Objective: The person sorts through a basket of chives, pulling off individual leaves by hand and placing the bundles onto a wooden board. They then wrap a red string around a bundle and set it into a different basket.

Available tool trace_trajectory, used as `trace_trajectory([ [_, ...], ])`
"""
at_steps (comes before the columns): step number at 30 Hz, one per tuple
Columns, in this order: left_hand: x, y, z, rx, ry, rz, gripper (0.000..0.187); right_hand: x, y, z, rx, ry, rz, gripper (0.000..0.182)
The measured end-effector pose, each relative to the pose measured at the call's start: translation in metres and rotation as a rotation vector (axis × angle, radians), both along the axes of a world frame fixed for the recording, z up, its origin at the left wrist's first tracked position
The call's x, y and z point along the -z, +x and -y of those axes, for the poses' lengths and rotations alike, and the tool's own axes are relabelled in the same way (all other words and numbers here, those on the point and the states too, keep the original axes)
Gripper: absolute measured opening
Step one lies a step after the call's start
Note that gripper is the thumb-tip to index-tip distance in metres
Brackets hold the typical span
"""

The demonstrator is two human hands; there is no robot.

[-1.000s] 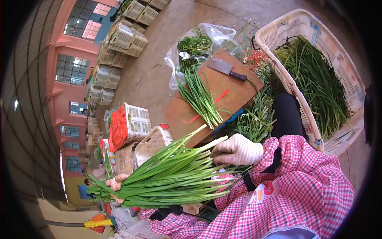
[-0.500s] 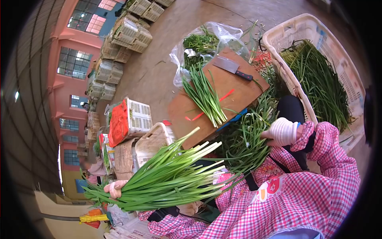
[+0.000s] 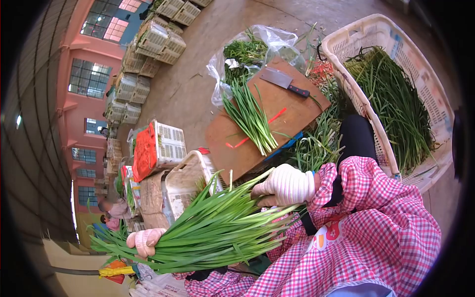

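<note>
A large bunch of garlic chives (image 3: 213, 222) stretches across the lower middle, its pale stems to the right and green leaf tips to the left. My left hand (image 3: 146, 241), in a pale glove, is closed round the leafy end. At the stem end, my right hand (image 3: 287, 185), in a striped white glove, has its fingers curled over some stems. A smaller bundle of chives (image 3: 250, 119) lies on a brown board (image 3: 292, 114), across a red strip (image 3: 277, 115). A cleaver (image 3: 284, 81) with a dark handle rests on the same board.
At the right, a white basket (image 3: 363, 101) holds many long chives. A clear plastic bag (image 3: 217, 81) with greens sits beyond the board. Loose leaves (image 3: 316, 153) are heaped beside it. Crates (image 3: 170, 141) stand at the left; another person (image 3: 118, 209) is farther back.
My right hand has come from the loose leaves over to the stem end of the held bunch and closed on it. The bunch, still in my left hand, has shifted slightly down.
</note>
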State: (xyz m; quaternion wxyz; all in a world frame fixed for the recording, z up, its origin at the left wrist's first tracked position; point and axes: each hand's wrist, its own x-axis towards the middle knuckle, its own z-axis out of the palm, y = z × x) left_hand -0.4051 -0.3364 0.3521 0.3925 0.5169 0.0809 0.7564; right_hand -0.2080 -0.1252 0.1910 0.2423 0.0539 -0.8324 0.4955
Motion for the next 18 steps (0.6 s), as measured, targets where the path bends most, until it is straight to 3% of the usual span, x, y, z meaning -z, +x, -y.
trace_trajectory([
  [8, 0.005, 0.002, 0.003, -0.054, 0.0, 0.09, 0.017, 0.007, 0.013, 0.011, 0.062, -0.308, -0.074, 0.021],
  [12, 0.006, 0.0, 0.003, -0.072, 0.007, 0.045, 0.016, 0.002, 0.02, 0.008, -0.125, -0.559, 0.065, 0.022],
  [16, 0.002, 0.007, -0.001, 0.009, 0.012, 0.003, 0.018, 0.013, 0.01, 0.0, 0.047, -0.512, 0.345, 0.028],
  [18, -0.001, 0.01, -0.005, 0.018, 0.004, 0.013, 0.02, 0.023, 0.003, 0.0, 0.059, -0.313, 0.294, 0.035],
])
